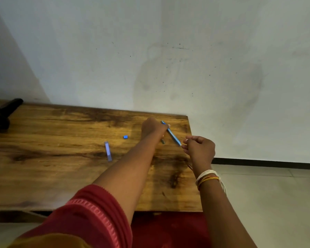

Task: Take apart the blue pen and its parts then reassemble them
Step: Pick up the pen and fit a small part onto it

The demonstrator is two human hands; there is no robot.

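Here, far left: a dark object [0,113] sits at the tabletop's edge; what it is cannot be told.
Tabletop [52,133]: brown wood set against a pale wall, carrying the loose pen parts.
Pen cap [108,151]: a pale blue, blurred tube lying alone on the wood, well apart from both hands.
Small blue piece [125,137]: a short blue bit, probably the end plug, lying between the cap and the left hand.
Left hand [153,127]: closed around the upper end of the blue pen barrel [172,134], holding it slanted above the wood.
Small dark piece [162,141]: lies on the wood just below the left hand; too small to identify.
Right hand [200,146]: fingers pinched narrow at the barrel's lower end, seemingly on something thin there, perhaps the refill or tip; too small to confirm.
Wrist: thread bands circle the right wrist.
Progress: judging by the parts lying loose, the cap and at least one small piece are already off; the barrel is mid-handling.
Left to do: whether the right hand is pulling out or putting in cannot be told; the loose parts are not yet refitted.
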